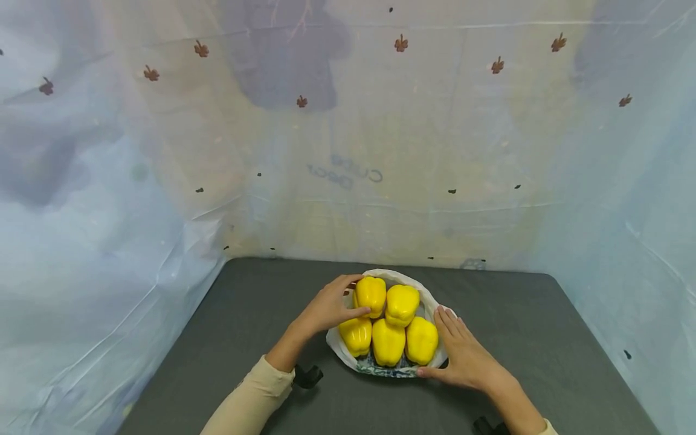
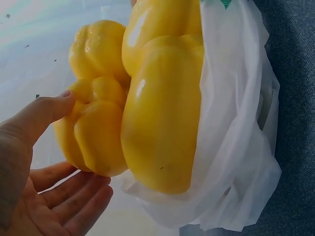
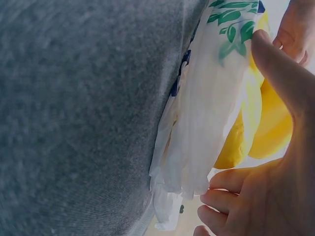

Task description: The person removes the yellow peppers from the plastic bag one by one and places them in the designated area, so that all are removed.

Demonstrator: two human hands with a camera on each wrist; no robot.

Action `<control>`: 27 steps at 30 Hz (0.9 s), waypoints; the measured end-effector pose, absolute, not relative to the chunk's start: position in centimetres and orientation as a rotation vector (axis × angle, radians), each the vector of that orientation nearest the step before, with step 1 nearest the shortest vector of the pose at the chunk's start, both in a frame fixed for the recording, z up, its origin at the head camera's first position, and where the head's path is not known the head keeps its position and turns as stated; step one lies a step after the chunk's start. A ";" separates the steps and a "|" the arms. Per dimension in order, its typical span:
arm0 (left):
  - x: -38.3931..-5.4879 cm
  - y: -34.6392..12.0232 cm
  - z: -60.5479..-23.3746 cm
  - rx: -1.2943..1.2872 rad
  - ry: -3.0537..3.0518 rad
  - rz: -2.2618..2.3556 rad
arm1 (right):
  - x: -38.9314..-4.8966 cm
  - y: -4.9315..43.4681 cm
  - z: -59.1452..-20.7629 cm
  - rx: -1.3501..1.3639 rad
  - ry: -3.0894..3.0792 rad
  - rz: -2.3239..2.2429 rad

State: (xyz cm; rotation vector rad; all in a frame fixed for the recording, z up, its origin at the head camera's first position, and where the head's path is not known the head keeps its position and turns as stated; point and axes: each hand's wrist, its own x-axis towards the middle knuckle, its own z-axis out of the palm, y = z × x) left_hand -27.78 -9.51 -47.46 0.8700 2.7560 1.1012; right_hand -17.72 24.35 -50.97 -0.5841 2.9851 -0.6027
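Several yellow bell peppers sit heaped in a white plastic bag [image 3: 192, 128] with a green leaf print, its edge spread round them. My left hand [image 1: 333, 303] holds the upper-left yellow bell pepper [image 1: 371, 294], thumb on its near side and fingers on the far side. In the left wrist view, that bell pepper [image 2: 96, 130] lies between thumb and fingertips, beside a larger-looking pepper [image 2: 162, 118]. Along the bag's right side, my right hand [image 1: 466, 356] rests with fairly straight fingers. Its thumb [image 3: 275, 64] touches the bag's printed near edge.
A dark grey table top [image 1: 272, 290] lies under the bag. Behind it and at both sides hangs pale plastic sheeting [image 1: 435, 139] with small brown leaf marks. Dark straps [image 1: 308, 377] show at the wrists.
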 end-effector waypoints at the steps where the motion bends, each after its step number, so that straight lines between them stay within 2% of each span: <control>1: -27.8 -9.6 -47.4 0.874 2.748 1.128 | -17.7 24.3 -50.9 -0.587 2.983 -0.604; 27: -28.5 -12.8 -46.4 0.790 2.798 1.335 | -17.9 24.5 -50.6 -0.583 2.952 -0.596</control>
